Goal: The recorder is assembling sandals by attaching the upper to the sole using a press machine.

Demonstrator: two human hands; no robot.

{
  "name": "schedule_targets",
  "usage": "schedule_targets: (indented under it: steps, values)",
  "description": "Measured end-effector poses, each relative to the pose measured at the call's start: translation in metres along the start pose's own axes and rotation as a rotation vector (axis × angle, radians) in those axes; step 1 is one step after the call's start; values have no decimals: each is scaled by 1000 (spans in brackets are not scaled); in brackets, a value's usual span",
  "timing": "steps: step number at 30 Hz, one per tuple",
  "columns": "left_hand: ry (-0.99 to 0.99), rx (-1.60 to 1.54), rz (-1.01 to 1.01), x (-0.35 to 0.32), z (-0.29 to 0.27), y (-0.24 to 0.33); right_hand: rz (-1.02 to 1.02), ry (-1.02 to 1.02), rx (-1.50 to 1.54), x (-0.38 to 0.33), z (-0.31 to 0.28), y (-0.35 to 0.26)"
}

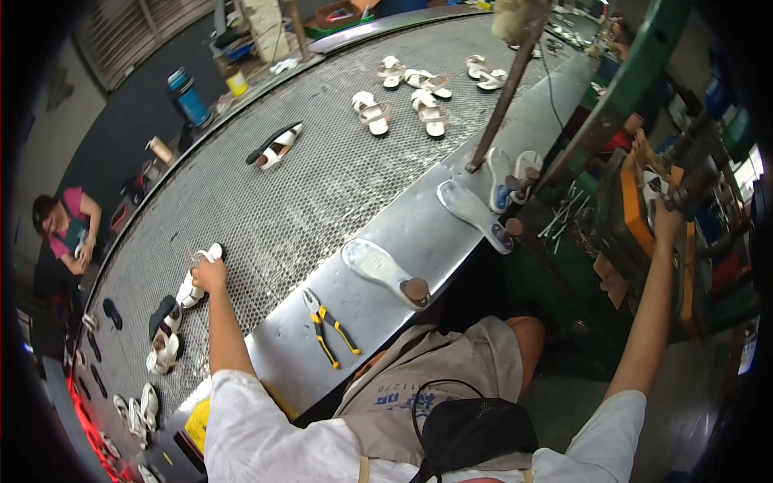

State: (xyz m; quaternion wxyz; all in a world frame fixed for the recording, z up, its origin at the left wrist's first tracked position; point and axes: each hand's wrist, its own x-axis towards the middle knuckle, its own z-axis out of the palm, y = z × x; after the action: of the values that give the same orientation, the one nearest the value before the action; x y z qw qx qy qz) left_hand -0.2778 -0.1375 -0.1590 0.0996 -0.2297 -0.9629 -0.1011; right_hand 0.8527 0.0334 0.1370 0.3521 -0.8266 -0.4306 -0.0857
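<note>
At the left, my left hand (pixel 211 275) is closed round a white sandal (pixel 191 293) on the mesh conveyor (pixel 274 217). My right hand (pixel 667 219) reaches into a machine (pixel 630 197) with orange side plates. Its fingers are closed at what looks like a white sandal (pixel 654 187) in the machine, partly hidden by the fingers and dark machine parts. Just below my left hand, more white sandals (pixel 164 352) with dark soles lie on the mesh. Yellow-and-black pliers (pixel 328 326) rest on the metal ledge (pixel 278 346) between my arms.
Pale sole-shaped forms with round knobs (pixel 377 267) line the ledge. Several sandals (pixel 370 113) stand farther along the belt, and one pair (pixel 275 146) lies at mid-belt. A brown post (pixel 507 105) rises from the ledge. A person in pink (pixel 68 225) works across the belt.
</note>
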Motion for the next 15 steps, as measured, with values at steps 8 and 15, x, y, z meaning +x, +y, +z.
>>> schedule_targets:
  steps: [8, 15]
  values:
    - [-302, -662, 706, -138, -83, 134, -61, 134, -8, -2, -12, -2]
    - [20, -636, 153, -135, 6, 154, -52, 81, 12, -26, -18, -46]
